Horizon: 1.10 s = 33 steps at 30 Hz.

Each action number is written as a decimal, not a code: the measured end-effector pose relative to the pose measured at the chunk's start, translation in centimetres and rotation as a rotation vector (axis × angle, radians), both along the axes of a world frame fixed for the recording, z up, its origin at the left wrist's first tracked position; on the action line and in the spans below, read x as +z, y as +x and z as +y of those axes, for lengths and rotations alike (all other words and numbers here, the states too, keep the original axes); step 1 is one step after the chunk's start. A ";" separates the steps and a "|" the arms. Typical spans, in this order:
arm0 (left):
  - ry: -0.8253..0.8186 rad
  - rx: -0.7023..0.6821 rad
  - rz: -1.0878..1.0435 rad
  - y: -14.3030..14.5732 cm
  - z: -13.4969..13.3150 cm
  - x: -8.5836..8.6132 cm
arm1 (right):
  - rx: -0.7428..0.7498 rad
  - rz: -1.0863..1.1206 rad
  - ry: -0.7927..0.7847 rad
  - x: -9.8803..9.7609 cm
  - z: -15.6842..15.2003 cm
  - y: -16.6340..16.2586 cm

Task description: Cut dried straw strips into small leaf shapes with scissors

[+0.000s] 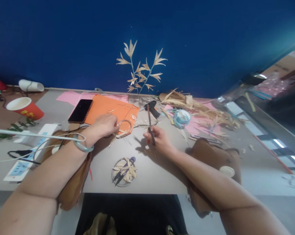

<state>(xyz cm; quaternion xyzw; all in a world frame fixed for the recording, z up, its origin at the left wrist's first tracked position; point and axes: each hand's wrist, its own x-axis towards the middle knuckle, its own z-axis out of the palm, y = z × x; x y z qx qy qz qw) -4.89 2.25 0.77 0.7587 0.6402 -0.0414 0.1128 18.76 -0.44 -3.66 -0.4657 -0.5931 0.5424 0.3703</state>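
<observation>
My right hand (157,138) is closed round a slim, dark brown stick-like tool (149,119) that points away from me; its exact kind I cannot make out. My left hand (108,124) rests at the edge of an orange sheet (113,109) with its fingers curled in. Whatever they pinch is hidden. Beside those fingertips lies a round hoop (125,121), with thin sticks and pale scraps about it. Nearer me, a round dish (112,174) holds pale husk pieces and dark thread snips (122,173). Past my right hand is a black glue gun (153,109).
Branching husk flowers (141,70) stand upright against the blue panel (198,39). A phone (81,111), red paper cup (27,109) and power strip (29,153) lie left. Dried husks (201,104) and a blue-white roll (182,118) lie right. Brown cushions (211,160) flank me; a white cable (39,133) crosses left.
</observation>
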 end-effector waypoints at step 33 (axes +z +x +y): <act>-0.334 0.113 -1.290 4.7 -2.7 -2.4 | -0.083 0.224 0.113 1.3 -0.5 0.3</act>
